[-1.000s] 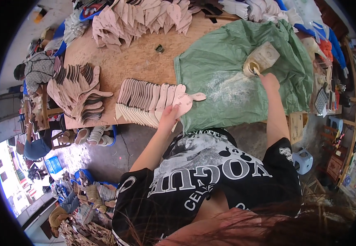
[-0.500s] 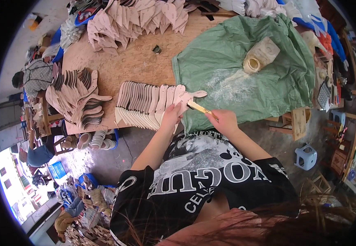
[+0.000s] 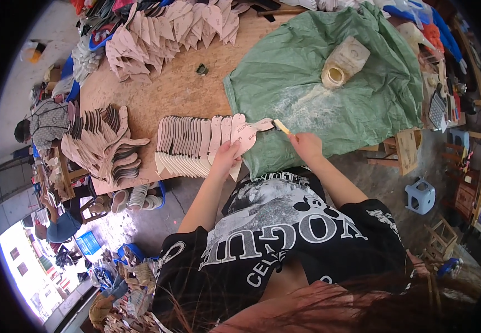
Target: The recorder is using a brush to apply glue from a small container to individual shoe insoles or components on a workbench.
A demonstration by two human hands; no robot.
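My left hand (image 3: 226,157) pinches the wide end of a pinkish insole board (image 3: 246,137), its narrow end pointing right over a green plastic sheet (image 3: 273,61). In my right hand (image 3: 307,147) is a small brush (image 3: 282,127) with a yellowish handle. The brush's dark tip lies at the insole's narrow end; whether it touches, I cannot tell. Left of my left hand, a row of overlapping insole boards (image 3: 182,136) lies on the wooden table. On the sheet, a stained plastic jug (image 3: 350,57) rests on its side, its round mouth toward me, with pale dried residue near it.
More insole boards lie in a heap (image 3: 104,144) at the table's left and a larger pile (image 3: 168,33) at the back. A small dark lump (image 3: 202,69) sits mid-table. Right of me stands a blue plastic stool (image 3: 420,195). Other people (image 3: 51,119) are at the left.
My right hand has carried the brush from the insole's middle edge to its narrow end. The insole has turned slightly in my left hand. My view has shifted a little.
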